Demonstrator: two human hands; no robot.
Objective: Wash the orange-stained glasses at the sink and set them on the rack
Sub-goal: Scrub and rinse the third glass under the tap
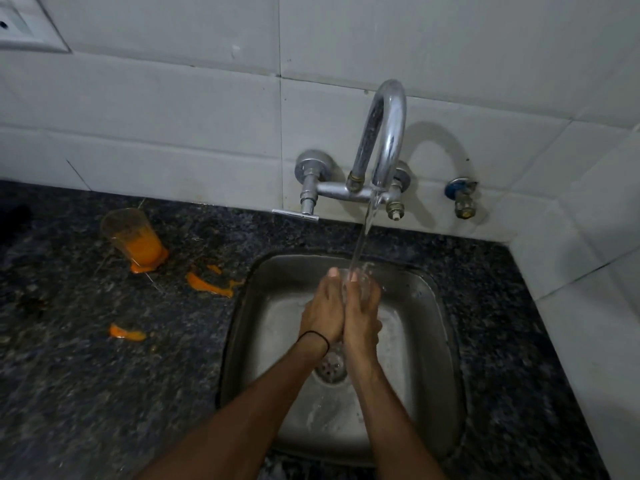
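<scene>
**dishguy:** ok, what's going on here, left to right?

**sinkwatch:** Far left, a white socket (14,26) is sitting high on the tiled wall (156,109). Below it, on the dark speckled stone desk (86,393), a stained glass (133,237) is standing upright. Orange stuff is pooling in its bottom and leaking round its base. Some orange smears (211,287) are lying between it and the sink, and a lone smear (126,333) is lying nearer the front.

**dishguy:** and the one getting washed?

**sinkwatch:** A clear glass (362,278) is hanging over the steel sink (433,341), right under the water (362,237) pouring from the curved faucet (384,133). The right hand (360,320) is gripping it, fingers (372,292) curling round its right side. The left hand (322,313), black band on the wrist, is pressing against its left side with fingers (331,277) pointing up along it. Honestly can't tell if they're wrapping round or lying flat. The two hands are touching each other.

**dishguy:** room to move?

**sinkwatch:** The stained glass is standing well apart from the sink, with mostly bare desk lying between. The spout is arching above the hands. A small valve (462,199) is sticking out of the wall right of the taps. On the right the desk is narrowing to a strip, with the wall turning a corner just beside it.
</scene>
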